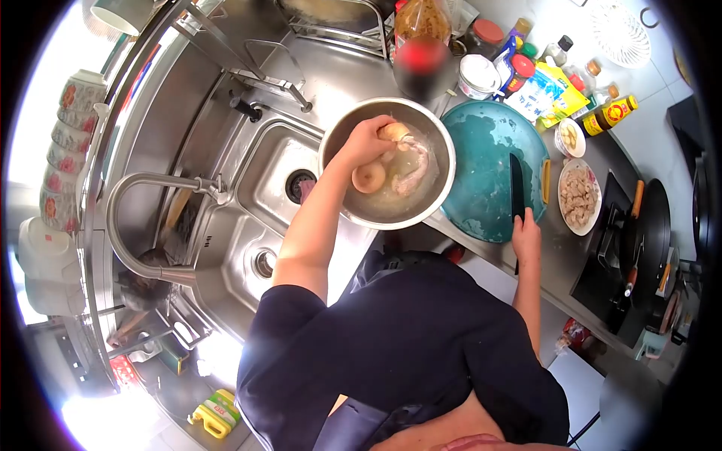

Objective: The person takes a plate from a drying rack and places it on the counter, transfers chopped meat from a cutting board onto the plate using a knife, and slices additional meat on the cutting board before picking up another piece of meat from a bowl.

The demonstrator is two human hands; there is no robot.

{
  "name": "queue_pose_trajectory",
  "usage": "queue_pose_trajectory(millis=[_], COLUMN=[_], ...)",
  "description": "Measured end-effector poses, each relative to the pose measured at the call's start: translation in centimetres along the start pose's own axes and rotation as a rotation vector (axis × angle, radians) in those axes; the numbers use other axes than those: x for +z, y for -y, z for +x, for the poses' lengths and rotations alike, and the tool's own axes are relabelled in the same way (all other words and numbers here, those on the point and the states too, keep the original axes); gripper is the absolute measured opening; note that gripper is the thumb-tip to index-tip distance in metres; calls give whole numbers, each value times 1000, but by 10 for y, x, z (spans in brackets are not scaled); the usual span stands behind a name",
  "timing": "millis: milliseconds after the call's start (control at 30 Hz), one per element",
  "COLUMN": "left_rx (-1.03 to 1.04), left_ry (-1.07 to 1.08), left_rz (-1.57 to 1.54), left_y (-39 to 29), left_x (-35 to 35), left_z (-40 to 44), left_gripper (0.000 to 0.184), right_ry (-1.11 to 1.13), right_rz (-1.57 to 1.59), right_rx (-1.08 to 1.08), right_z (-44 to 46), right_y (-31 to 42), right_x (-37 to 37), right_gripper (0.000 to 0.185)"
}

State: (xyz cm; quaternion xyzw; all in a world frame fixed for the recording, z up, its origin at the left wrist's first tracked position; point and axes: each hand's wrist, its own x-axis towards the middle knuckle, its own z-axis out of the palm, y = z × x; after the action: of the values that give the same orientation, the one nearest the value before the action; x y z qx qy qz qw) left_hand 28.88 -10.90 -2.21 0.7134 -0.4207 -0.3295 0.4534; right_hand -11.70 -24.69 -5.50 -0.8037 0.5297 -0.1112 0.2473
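My left hand (368, 142) reaches into a metal basin (329, 180) of cloudy water, its fingers closed on a tan mushroom (395, 132). Another round mushroom (368, 178) floats just below the hand. Beside it in the water lies a long pale strip (413, 171), perhaps meat. My right hand (526, 234) is wrapped round the handle of a black-bladed knife (517, 180). The blade lies over a wet teal cutting board (474, 177), pointing away from me.
A double sink (256, 203) with a curved tap (124, 195) is at left. Right of the board stand a bowl of cut meat (579, 195) and a small bowl (570, 138). Bottles and jars (519, 68) crowd the back. A wok (650, 240) sits at far right.
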Motion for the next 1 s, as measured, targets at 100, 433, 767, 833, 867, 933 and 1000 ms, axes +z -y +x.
queue_pose_trajectory(millis=[100, 433, 767, 833, 867, 933, 1000], left_rx=[-23, -29, 102, 164, 189, 238, 250], left_ry=[-23, -265, -510, -552, -554, -559, -593], left_rz=[-47, -250, -357, -452, -463, -488, -540], left_y=[-9, -18, -60, -62, -65, -71, -64], left_x=[-8, -13, -16, -16, -15, -11, -7], left_z=[-14, -43, -51, -50, -51, -52, -45], left_gripper=[42, 45, 40, 41, 41, 41, 40], right_ry=[20, 77, 104, 78, 66, -27, -72], right_rz=[-8, -9, 21, -17, -37, -39, -48], right_rx=[1, -41, -24, -67, -88, -151, -196], right_z=[3, 6, 8, 5, 2, -5, -9], right_y=[-1, -8, -14, -14, -14, -11, -12], right_x=[-3, -11, -11, -9, -8, -3, 3], right_gripper=[23, 24, 25, 26, 26, 28, 29])
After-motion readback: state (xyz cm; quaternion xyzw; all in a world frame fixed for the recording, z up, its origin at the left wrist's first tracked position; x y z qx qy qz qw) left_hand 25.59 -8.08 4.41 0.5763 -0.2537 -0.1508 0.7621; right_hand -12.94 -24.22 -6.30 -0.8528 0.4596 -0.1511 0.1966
